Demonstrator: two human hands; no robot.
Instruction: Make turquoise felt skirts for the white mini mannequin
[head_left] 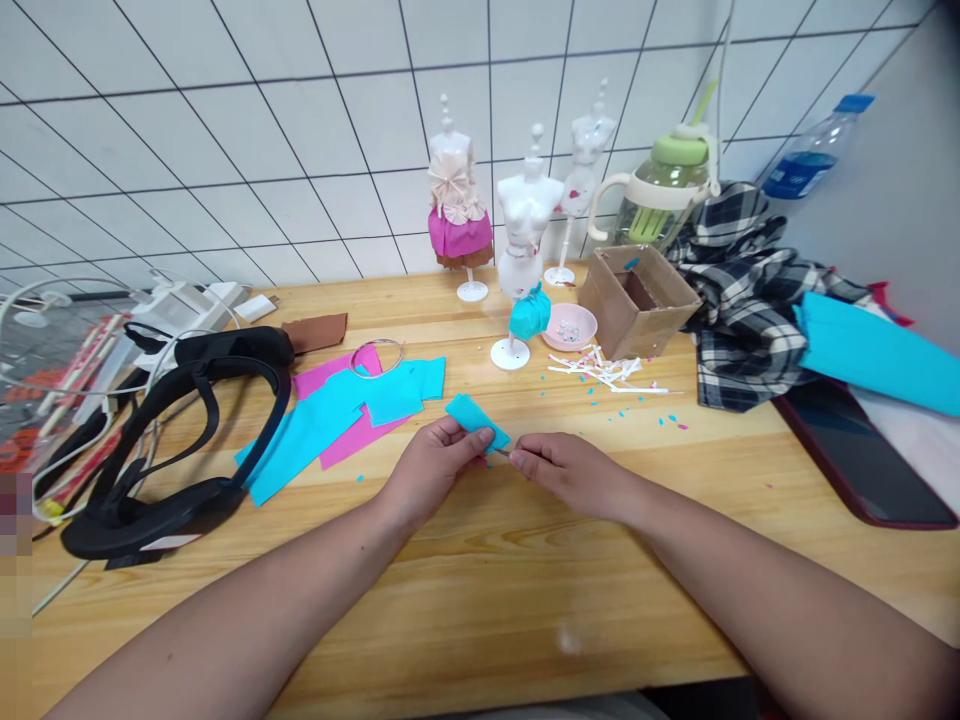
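My left hand (442,460) pinches a small folded strip of bright blue paper (475,418) between thumb and fingers, just above the wooden table. Close on its right, my right hand (559,470) is closed around a thin metal tool (502,452). The tool's tip meets the lower right end of the blue strip; most of it is hidden in my fingers, so its kind is unclear. Behind my hands stands a white mini dress form (531,200) with a gathered blue piece (530,312) at its lower body. Flat blue sheets (322,425) and pink sheets (360,445) lie to the left.
A black headset (202,450) and cables fill the left side. At the back are a dressed mini form (459,200), another white form (589,150), a pink bowl (570,328), a cardboard box (637,300) and a jug (656,190). Right: plaid cloth (742,300), phone (870,450).
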